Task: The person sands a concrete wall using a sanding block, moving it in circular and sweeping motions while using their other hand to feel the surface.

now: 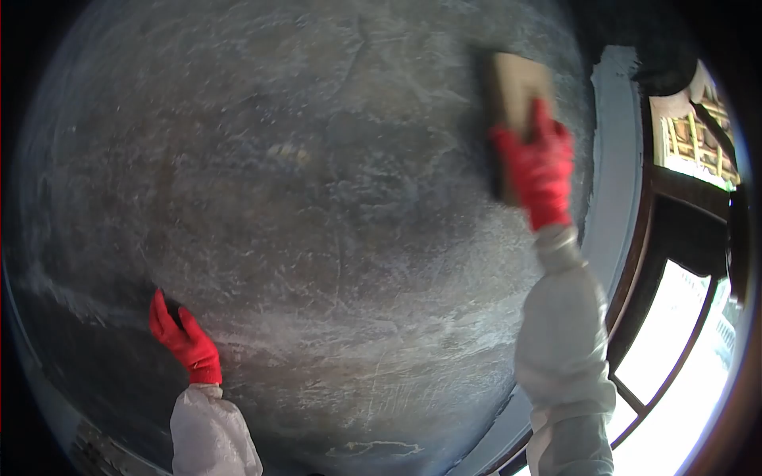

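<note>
A grey, rough-plastered wall with pale streaks and scratches fills most of the view. My right hand, in a red glove, is raised high near the wall's right side. Its fingers grip a tan rectangular wooden float, held lengthwise up and down against the wall; the glove covers its lower part, and both are slightly blurred. Low on the left, my left hand, also red-gloved, is at the wall with its fingers and thumb apart. The gap between them is dark, and I see no object in it.
A pale blue-grey strip borders the wall on the right. Beyond it stand a dark wooden frame and a bright glazed opening. Roof tiles and battens show through the upper opening.
</note>
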Available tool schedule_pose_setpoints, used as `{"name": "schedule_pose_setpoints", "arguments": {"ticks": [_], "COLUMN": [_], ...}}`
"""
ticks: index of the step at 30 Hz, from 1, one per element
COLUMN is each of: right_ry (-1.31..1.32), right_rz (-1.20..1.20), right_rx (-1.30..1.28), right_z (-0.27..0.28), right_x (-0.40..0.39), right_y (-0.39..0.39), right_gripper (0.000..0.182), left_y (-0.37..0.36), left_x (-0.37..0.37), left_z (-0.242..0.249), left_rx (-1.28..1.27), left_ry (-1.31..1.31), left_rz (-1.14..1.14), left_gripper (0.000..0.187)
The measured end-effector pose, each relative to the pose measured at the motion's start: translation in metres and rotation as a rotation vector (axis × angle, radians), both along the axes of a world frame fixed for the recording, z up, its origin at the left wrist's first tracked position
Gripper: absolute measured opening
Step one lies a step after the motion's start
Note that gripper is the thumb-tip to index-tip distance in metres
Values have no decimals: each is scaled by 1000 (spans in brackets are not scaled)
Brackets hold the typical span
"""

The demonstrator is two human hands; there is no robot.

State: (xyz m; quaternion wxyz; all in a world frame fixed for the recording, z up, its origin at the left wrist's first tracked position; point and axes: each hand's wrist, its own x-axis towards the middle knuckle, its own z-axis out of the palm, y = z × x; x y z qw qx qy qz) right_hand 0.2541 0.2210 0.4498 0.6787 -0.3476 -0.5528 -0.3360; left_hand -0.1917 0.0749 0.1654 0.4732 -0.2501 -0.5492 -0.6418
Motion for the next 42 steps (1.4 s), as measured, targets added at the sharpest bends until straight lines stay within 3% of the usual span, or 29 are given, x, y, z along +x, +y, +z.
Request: {"name": "schedule_pose_setpoints", "arguments": {"ticks": [1, 2, 5, 7, 8, 9, 11, 14, 16, 18, 20, 21, 22, 23, 25, 27, 28, 29, 30, 31, 32, 33, 35, 41, 42], "right_ry": [161, 354, 451, 226, 55, -148, -568, -909, -705, -426, -75, 4, 235, 217, 608, 365, 158, -75, -211, -416, -569, -627, -584, 105, 95], "right_rz": [4, 169, 96, 52, -19, 98, 135, 389, 329, 90, 135, 48, 103, 95, 271, 170, -20, -53, 171, 119, 212, 253, 257, 98, 94], "right_rx": [-110, -235, -305, -209, -5, 152, 99, 124, 102, 39, 48, -40, -131, -142, -340, -225, -150, 42, -169, -87, 30, 0, -53, -138, -147], "right_z": [18, 25, 28, 6, -16, -46, -106, -178, -188, -190, -190, -183, -175, -176, -166, -189, -205, -227, -234, -246, -258, -264, -261, -240, -234], "right_x": [27, 46, 42, -3, -32, -60, -112, -129, -99, -51, 3, 39, 57, 65, 67, 37, 9, -22, -47, -71, -87, -96, -86, 36, 45], "right_y": [23, 26, 18, -4, -12, -18, -58, -61, -51, -26, 19, 37, 45, 52, 38, 33, 22, 8, -26, -45, -48, -53, -53, 29, 30], "right_gripper": [84, 88, 90, 85, 80, 75, 81, 83, 90, 100, 97, 94, 89, 89, 83, 87, 93, 94, 90, 87, 85, 84, 88, 99, 99], "left_y": [1, 2, 3, 3, 3, 2, 1, -3, -1, -2, 0, 1, 2, 2, 1, 3, 3, 3, 2, 2, 1, 1, 0, 0, 1], "left_x": [1, 2, 1, 1, 2, 5, 10, 0, -3, -3, -1, -2, -2, -1, 3, 4, 2, 0, 0, 0, 0, 0, -4, -3, -4], "left_z": [1, 2, 1, 2, 1, 0, 1, -3, -3, -4, -4, -3, -2, -3, -2, -2, -3, -3, -4, -4, -4, -4, -6, -5, -4], "left_rx": [4, 9, 6, -11, -22, -33, -60, -88, -48, -11, -38, -40, -34, -34, -44, -35, -38, -42, -44, -50, -55, -53, -52, -63, -72], "left_ry": [8, 16, 28, 18, 10, 9, 2, 25, 37, 31, 36, 22, 36, 49, 17, 11, 10, 11, 18, 24, 32, 48, 44, 48, 38], "left_rz": [18, 35, 59, 69, 75, 74, 81, 48, 11, -15, 52, 53, 70, 83, 78, 76, 73, 71, 68, 68, 69, 67, 22, 75, 71], "left_gripper": [51, 51, 51, 51, 52, 52, 53, 54, 55, 55, 56, 56, 56, 55, 55, 55, 55, 55, 55, 55, 55, 55, 53, 54, 54]}}
